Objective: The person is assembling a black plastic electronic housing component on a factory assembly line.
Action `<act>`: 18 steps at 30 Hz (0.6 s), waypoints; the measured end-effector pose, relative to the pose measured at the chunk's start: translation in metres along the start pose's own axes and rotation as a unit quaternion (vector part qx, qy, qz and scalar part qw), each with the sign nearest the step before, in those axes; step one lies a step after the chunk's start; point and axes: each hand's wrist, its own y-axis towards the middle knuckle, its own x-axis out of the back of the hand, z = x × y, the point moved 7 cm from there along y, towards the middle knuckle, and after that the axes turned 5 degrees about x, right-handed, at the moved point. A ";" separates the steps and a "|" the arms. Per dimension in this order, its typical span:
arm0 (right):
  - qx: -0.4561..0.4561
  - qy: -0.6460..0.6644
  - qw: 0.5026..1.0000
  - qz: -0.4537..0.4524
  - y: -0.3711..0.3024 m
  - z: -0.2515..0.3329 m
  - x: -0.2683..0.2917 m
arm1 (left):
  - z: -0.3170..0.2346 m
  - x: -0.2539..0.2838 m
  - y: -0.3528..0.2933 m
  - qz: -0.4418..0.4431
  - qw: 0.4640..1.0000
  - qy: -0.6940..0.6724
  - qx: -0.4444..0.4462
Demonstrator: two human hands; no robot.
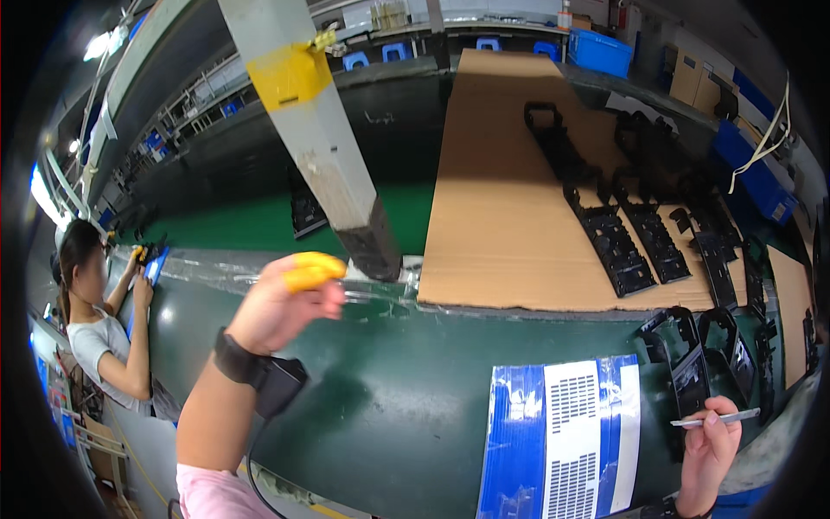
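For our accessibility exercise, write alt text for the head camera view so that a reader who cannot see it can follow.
Seen from above, a person's raised left hand, a yellow cover on its fingertip, hangs over a dark green work surface, while the right hand holds a thin metal tool. Black plastic frames lie on a cardboard sheet ahead, and a blue and white packet lies near the right hand.

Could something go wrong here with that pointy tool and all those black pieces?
Maybe. The right hand pinches a thin metal tool close to the black plastic parts at the table's edge, so it might scratch one or poke a finger. The left hand, with a yellow cap on one finger, is raised near the grey post and might bump it.
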 end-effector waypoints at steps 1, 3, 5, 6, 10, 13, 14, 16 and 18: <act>-0.014 0.007 1.000 0.006 0.010 -0.018 -0.001 | 0.002 -0.043 0.004 0.031 0.999 -0.023 -0.003; -0.002 0.049 0.999 -0.012 0.012 -0.023 -0.011 | 0.014 -0.111 0.024 0.083 0.993 0.046 0.068; -0.054 0.083 0.994 0.037 0.009 -0.026 -0.049 | 0.023 -0.147 0.054 0.112 0.972 0.203 0.045; -0.066 0.098 0.991 0.063 0.005 -0.030 -0.065 | 0.027 -0.159 0.076 0.115 0.959 0.256 0.033; -0.120 0.155 0.969 0.149 -0.006 -0.025 -0.094 | 0.045 -0.185 0.183 0.041 0.909 0.389 0.145; -0.113 0.160 0.970 0.141 -0.007 -0.030 -0.081 | 0.048 -0.218 0.219 -0.009 0.898 0.426 0.111; -0.126 0.163 0.969 0.136 -0.007 -0.034 -0.075 | 0.054 -0.229 0.223 -0.002 0.896 0.432 0.101; -0.131 0.160 0.969 0.137 -0.005 -0.043 -0.068 | 0.061 -0.244 0.226 0.012 0.891 0.447 0.083; -0.148 0.150 0.967 0.143 -0.003 -0.048 -0.066 | 0.062 -0.239 0.223 -0.010 0.909 0.407 0.093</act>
